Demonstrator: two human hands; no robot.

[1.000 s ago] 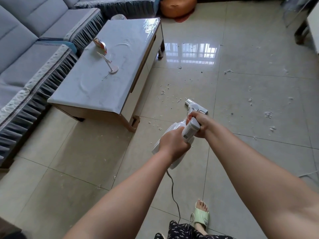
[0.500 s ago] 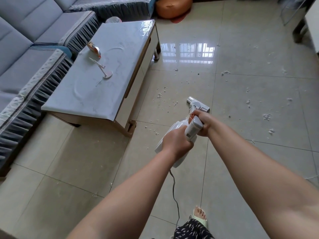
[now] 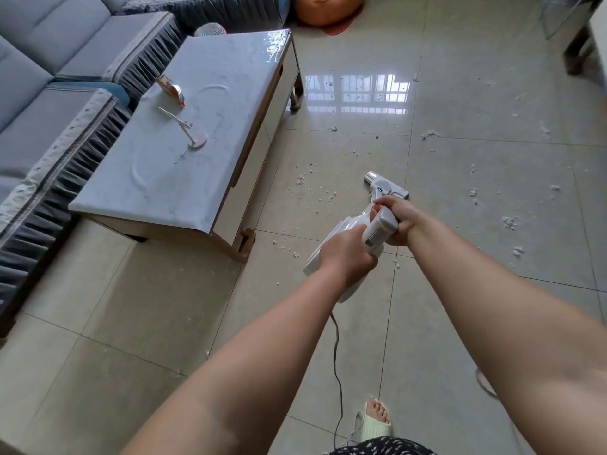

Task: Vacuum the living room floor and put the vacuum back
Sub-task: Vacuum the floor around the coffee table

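Note:
I hold a white stick vacuum (image 3: 338, 234) out in front of me with both hands. My left hand (image 3: 346, 257) grips the rear of its handle. My right hand (image 3: 399, 221) grips the grey top of the handle just ahead. The vacuum's floor head (image 3: 386, 185) rests on the glossy beige tile floor (image 3: 460, 159). White scraps of debris (image 3: 312, 185) lie to the left of the head, and more scraps (image 3: 510, 221) are scattered to the right. The grey power cord (image 3: 338, 372) trails back toward my feet.
A marble-top coffee table (image 3: 157, 192) stands at the left with a small stand (image 3: 193, 136) and a packet (image 3: 170, 90) on it. A grey sofa (image 3: 42, 103) lies behind it. An orange cushion (image 3: 325, 8) sits at the back. My slippered foot (image 3: 376, 418) is below.
The vacuum head stays beside the debris patch near the table. The view has shifted slightly, and my foot has stepped forward. Both hands keep their grip.

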